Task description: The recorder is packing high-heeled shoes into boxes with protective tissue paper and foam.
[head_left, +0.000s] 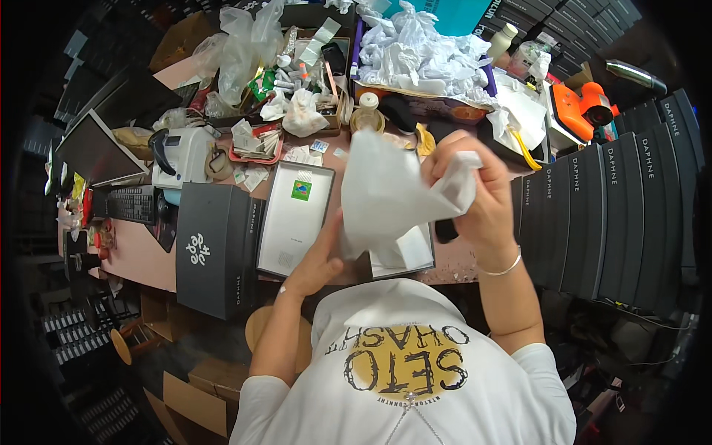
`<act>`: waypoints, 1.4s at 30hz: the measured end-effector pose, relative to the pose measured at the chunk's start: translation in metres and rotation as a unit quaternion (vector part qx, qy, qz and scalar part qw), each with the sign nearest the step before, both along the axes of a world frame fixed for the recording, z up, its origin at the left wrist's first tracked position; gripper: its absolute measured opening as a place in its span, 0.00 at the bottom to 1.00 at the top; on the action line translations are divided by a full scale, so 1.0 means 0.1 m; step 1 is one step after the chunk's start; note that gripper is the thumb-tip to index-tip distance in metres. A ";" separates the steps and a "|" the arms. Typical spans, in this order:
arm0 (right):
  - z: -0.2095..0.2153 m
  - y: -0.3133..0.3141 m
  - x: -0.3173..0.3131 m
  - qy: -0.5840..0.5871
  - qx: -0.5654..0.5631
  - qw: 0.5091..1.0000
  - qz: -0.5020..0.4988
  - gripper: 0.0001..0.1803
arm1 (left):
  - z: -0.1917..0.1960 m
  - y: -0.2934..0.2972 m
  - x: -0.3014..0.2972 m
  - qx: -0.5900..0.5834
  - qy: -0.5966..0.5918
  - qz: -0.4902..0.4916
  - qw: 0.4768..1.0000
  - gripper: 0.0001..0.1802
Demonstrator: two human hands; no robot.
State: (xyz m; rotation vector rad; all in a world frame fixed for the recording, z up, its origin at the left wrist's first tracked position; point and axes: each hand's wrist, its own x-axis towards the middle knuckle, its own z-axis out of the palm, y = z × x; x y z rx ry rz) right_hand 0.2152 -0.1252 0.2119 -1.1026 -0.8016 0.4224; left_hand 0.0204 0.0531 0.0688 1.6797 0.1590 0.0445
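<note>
A sheet of white tissue paper [386, 193] hangs in front of me, partly blurred by motion. My right hand [478, 193] is closed on its crumpled right side. Beside the sheet's lower left edge is my left hand [317, 261], fingers stretched upward and thumb apart; some fingertips are hidden behind the paper. Left of that hand lies a shallow box part with a white inside [285, 222] and a green sticker. Below the sheet, an open dark-edged box [423, 258] with white paper in it shows only in part.
A closed black box [211, 248] lies at left, near a white machine [184, 159] and keyboard [132, 204]. Crumpled white paper [415, 52] fills a carton at the back. Black boxes [586, 215] stand along the right, below an orange tool [575, 111]. Small packets [256, 141] sit in a red tray.
</note>
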 end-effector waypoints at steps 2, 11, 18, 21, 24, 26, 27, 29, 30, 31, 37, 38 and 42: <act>-0.15 0.08 -0.20 0.095 0.010 0.995 0.024 0.16 | 0.13 -0.19 0.07 0.052 -0.059 0.020 0.997 0.43; 0.19 0.08 -0.13 -0.254 -0.259 0.901 -0.239 0.04 | 0.61 -0.37 0.23 -0.036 -0.185 0.199 0.962 0.21; 0.06 0.17 -0.54 -0.188 -0.163 0.968 -0.026 0.27 | 0.86 -0.23 0.16 -0.413 -0.112 0.205 0.880 0.20; -0.60 -0.34 -0.50 -0.037 -0.254 0.967 0.011 0.57 | 1.02 -0.25 0.31 -0.590 -0.127 0.188 0.775 0.18; -1.24 -0.30 -1.00 0.260 -0.197 0.933 0.151 0.60 | 1.10 -0.68 0.66 -0.668 -0.087 0.214 0.707 0.23; -1.39 -0.25 -1.03 0.286 -0.216 0.925 0.129 0.54 | 1.02 -1.05 0.94 -0.705 -0.054 0.136 0.694 0.22; -1.35 -0.30 -0.98 0.308 -0.214 0.923 0.082 0.51 | 1.00 -1.24 1.06 -0.718 -0.035 0.081 0.690 0.21; -1.21 -0.51 -0.82 0.338 -0.202 0.919 -0.011 0.46 | 0.98 -1.53 1.20 -0.730 -0.023 -0.008 0.683 0.20; -1.16 -0.68 -0.74 0.347 -0.191 0.916 -0.068 0.43 | 0.95 -1.63 1.23 -0.734 -0.015 -0.050 0.677 0.19; -1.10 -0.83 -0.68 0.349 -0.180 0.912 -0.119 0.40 | 0.94 -1.65 1.26 -0.737 -0.019 -0.059 0.673 0.19; -1.07 -1.45 -0.22 0.086 -0.336 0.894 -0.285 0.23 | 0.36 -1.04 1.41 -0.035 -0.211 0.055 0.975 0.16; -0.99 -1.29 -0.16 0.027 -0.385 0.888 -0.249 0.25 | 0.01 -0.99 1.40 0.025 -0.180 0.065 0.981 0.17; -1.38 -0.40 -0.22 -0.259 -0.491 0.806 -0.203 0.37 | -0.79 -0.79 1.39 0.429 0.003 0.010 0.903 0.26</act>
